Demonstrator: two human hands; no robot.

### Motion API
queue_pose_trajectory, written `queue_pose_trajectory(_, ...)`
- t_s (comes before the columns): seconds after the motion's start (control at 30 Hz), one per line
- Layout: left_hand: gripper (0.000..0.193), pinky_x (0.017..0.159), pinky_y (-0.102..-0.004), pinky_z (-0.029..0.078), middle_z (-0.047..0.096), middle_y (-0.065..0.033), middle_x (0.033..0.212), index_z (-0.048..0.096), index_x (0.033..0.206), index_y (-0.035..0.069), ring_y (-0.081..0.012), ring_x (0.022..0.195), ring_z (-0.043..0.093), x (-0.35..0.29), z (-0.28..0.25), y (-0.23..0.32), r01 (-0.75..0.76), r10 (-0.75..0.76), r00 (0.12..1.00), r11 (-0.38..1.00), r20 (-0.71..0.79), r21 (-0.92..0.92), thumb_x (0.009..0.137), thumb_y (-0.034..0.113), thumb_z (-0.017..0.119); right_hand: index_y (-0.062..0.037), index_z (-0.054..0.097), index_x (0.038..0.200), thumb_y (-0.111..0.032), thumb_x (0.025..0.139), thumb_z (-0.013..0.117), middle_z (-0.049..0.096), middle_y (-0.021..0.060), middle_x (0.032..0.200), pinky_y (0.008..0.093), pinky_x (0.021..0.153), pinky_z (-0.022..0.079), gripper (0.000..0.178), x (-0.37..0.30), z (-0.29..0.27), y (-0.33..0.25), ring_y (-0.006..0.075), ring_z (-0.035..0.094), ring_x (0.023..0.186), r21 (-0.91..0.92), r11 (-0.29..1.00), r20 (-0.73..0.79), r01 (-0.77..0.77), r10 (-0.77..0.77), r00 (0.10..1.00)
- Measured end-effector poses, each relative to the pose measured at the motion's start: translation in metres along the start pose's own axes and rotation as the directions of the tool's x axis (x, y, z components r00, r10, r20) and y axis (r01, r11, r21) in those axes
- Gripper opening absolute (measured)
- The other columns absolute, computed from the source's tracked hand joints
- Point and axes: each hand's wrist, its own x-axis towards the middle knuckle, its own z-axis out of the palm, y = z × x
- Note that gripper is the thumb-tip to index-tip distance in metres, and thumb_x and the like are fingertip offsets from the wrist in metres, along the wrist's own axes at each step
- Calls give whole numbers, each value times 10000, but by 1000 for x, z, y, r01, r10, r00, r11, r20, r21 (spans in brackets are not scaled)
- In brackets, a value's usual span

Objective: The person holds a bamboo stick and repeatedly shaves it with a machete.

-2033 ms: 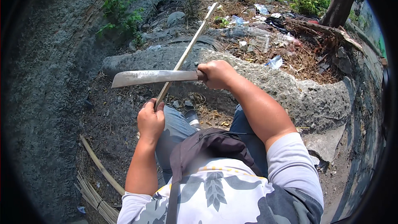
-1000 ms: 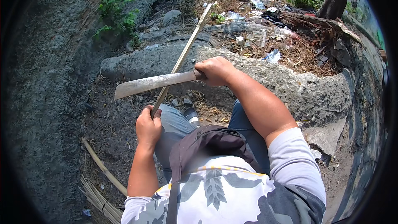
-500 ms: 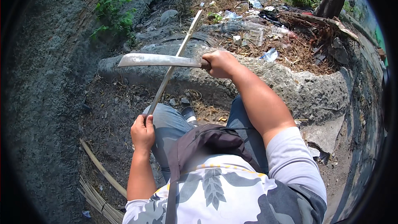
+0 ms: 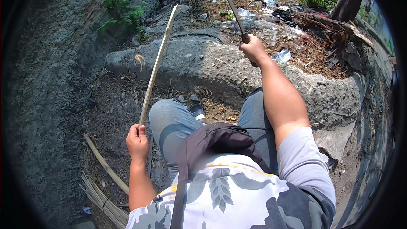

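My left hand (image 4: 138,145) is closed round the lower end of a long, pale wooden strip (image 4: 156,65), which looks like split bamboo and slants up and away past my left knee. In my right hand (image 4: 254,51) is a machete (image 4: 232,5), gripped by its dark handle. Its blade points up and away, with the tip at the upper edge of the picture, apart from the strip. Left of the strip, a small curled shaving (image 4: 140,61) hangs in the air.
A rough concrete ledge (image 4: 229,65) crosses in front of my knees. Beyond it lie plastic litter (image 4: 283,55) and dry plant scraps, near a tree trunk (image 4: 348,0). A wall (image 4: 46,93) rises at left. By my left forearm lie another long strip (image 4: 106,167) and a tied bundle of thin sticks (image 4: 101,199).
The machete has left the strip it lay across, swinging up, away and to the right. The strip now stands steeper, its far end further left. A curled shaving has appeared in the air.
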Motion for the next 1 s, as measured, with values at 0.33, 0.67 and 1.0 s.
queue_pose_trajectory(0.33, 292, 622, -327, 480, 660, -63, 735, 603, 959, 26, -159, 650, 592, 26, 29, 38, 156, -126, 963, 982, 240, -110, 1044, 300, 659, -119, 667, 971, -184, 794, 733, 716, 166, 882, 504, 756, 559, 201, -76, 27, -88, 403, 700, 878, -228, 670, 313, 707, -637, 704)
queue_pose_trajectory(0.67, 292, 662, -352, 468, 620, -78, 743, 667, 1013, -13, -154, 696, 547, 42, 43, 71, -34, 53, 955, 997, 291, -70, 1059, 271, 622, -147, 719, 904, -212, 736, 764, 746, 120, 883, 498, 785, 584, 186, -95, 42, -110, 360, 729, 925, -402, 582, 637, 707, -377, 673)
queue_pose_trajectory(1.0, 340, 600, -346, 445, 577, -40, 693, 669, 1074, -24, -142, 629, 508, 24, 56, 73, 237, -116, 921, 924, 371, -300, 1088, 302, 574, -135, 694, 966, -129, 720, 718, 734, 153, 897, 504, 779, 558, 247, -82, 50, -96, 394, 706, 921, -410, 638, 594, 652, -355, 722)
